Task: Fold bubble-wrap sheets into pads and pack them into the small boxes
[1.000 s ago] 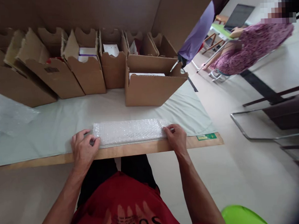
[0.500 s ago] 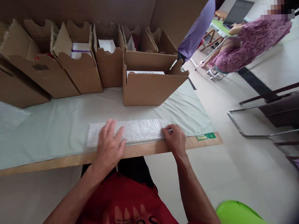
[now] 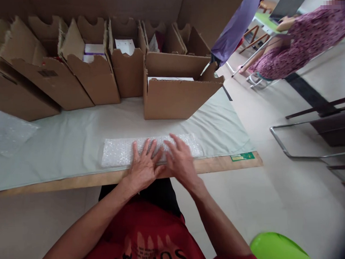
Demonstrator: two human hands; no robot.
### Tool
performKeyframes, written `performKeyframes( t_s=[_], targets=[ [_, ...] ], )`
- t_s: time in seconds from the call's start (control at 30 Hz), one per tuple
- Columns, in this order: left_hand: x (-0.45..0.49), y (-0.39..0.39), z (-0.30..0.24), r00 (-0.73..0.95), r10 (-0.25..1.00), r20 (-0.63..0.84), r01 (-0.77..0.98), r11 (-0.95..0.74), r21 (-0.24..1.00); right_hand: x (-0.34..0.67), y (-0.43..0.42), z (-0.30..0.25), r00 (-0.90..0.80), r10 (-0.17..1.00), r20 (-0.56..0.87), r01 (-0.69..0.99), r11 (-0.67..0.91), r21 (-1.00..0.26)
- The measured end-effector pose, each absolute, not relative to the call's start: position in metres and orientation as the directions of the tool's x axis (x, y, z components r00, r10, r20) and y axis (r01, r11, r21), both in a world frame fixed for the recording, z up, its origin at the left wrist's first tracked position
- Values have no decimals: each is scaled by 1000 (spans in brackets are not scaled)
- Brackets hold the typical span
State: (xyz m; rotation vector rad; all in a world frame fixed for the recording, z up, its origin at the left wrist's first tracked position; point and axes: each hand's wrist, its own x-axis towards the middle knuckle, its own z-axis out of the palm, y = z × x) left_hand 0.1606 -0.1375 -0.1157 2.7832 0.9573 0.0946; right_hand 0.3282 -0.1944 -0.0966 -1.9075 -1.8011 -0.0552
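A long folded strip of bubble wrap (image 3: 116,152) lies flat along the front edge of the cloth-covered table (image 3: 74,148). My left hand (image 3: 145,162) rests on its middle, palm down with fingers spread. Just to the right, my right hand (image 3: 180,157) is over the strip with its fingers apart, and nothing shows in its grasp. The two hands are close together, the right thumb near the left one. Both ends of the strip show on either side of the hands.
Behind stand several cardboard file boxes (image 3: 131,78) in a row, with a box (image 3: 171,101) turned sideways in front holding something white. More bubble wrap (image 3: 11,131) lies at the left. A person (image 3: 308,45) sits at a small table, far right. A green stool (image 3: 275,248) is at lower right.
My right hand has left the strip's right end and moved left to its middle. My left hand has shifted right and now lies spread on the strip.
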Motion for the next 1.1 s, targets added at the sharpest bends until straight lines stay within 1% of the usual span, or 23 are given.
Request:
performKeyframes(
  t_s=[0.07,0.17,0.27,0.33,0.4,0.5,0.53,0.6,0.67,0.73,0.83,0.97,1.03,1.1],
  targets=[
    [161,-137,-114,790,613,6,597,-772,218,313,-187,-110,60,963,261,940,34,-338],
    [148,-134,-110,797,604,26,581,-776,244,319,-194,-125,161,961,223,936,-78,-342],
    [115,-130,-109,765,640,67,609,-754,247,344,-214,-128,239,948,211,929,-160,-334],
    [87,-127,-110,718,687,112,647,-718,256,360,-224,-126,265,941,208,921,-183,-343],
    [62,-122,-111,653,738,170,682,-671,292,373,-229,-123,316,921,229,908,-222,-356],
    [37,-110,-107,484,840,244,765,-542,348,390,-225,-116,422,865,273,880,-318,-354],
    [32,-105,-105,417,873,251,805,-483,344,396,-222,-114,455,847,276,869,-353,-348],
    [29,-97,-98,309,924,225,885,-366,289,407,-216,-110,506,828,240,845,-419,-332],
    [30,-90,-92,252,955,159,938,-281,202,417,-209,-107,535,830,158,824,-471,-314],
    [34,-85,-89,236,967,93,958,-247,142,424,-202,-107,546,834,74,806,-500,-316],
    [42,-81,-89,245,969,25,959,-246,142,430,-194,-109,552,834,2,771,-509,-383],
    [46,-81,-90,267,963,-27,938,-254,236,431,-192,-101,500,866,-25,739,-442,-509],
    [44,-78,-84,261,963,-64,925,-230,301,427,-199,-90,482,875,-30,692,-402,-600],
    [40,-69,-71,263,961,-86,905,-215,368,420,-213,-79,483,873,-66,565,-369,-738]
  ],
)
